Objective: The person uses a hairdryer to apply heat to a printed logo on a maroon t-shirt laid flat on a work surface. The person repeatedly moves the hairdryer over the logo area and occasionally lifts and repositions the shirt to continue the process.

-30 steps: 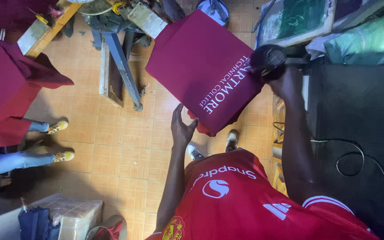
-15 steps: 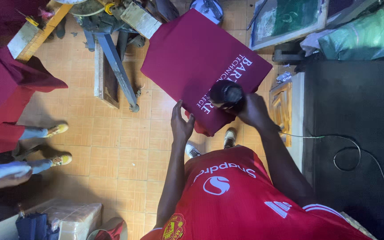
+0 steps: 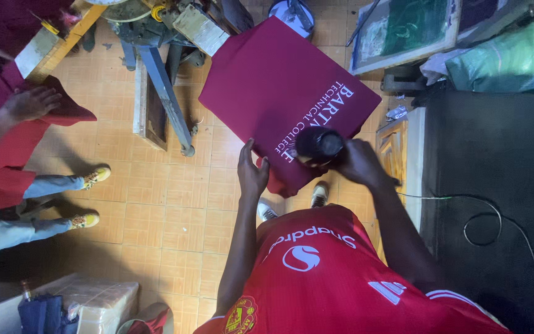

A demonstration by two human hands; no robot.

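A maroon cloth with white printed lettering (image 3: 273,86) lies stretched flat in front of me. My left hand (image 3: 251,174) presses on its near edge with the fingers spread. My right hand (image 3: 356,162) grips a black handheld device with a round barrel (image 3: 319,145) and holds it over the lettering near the cloth's near right corner. My red jersey fills the bottom of the view.
A blue metal stand with machinery (image 3: 162,74) rises at the top left. Another person in maroon (image 3: 7,136) stands at left with a hand on maroon fabric. A black surface with cables (image 3: 489,204) is at right. A framed screen (image 3: 403,31) leans at top right. Boxes (image 3: 88,303) sit bottom left.
My right hand has brought the black device from the right edge of the cloth down over the white lettering. My left hand has stayed on the cloth's edge.
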